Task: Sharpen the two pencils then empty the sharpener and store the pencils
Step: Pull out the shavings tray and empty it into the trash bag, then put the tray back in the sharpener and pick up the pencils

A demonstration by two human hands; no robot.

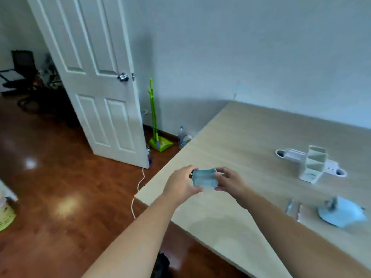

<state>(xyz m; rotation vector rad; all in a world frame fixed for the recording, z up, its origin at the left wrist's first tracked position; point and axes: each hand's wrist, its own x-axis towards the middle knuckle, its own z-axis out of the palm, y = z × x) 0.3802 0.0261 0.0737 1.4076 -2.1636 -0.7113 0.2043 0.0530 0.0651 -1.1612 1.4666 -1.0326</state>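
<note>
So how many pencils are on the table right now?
2, both blurred: one pencil and a second pencil lying side by side on the table, left of the blue sharpener body.

Left of the hands and beyond them a white door [94, 81] stands open over the glossy wooden floor [50, 187], with a green dustpan set [157, 125] and a water bottle [181, 137] against the wall past it.

Your left hand [181, 184] and right hand [230, 180] grip a translucent blue sharpener bin [204, 177] between them above the table [251, 141] corner. At four o'clock lie two pencils [294, 208] beside the pale blue sharpener body [341, 212]; a white organizer [312, 164] stands at three.
</note>
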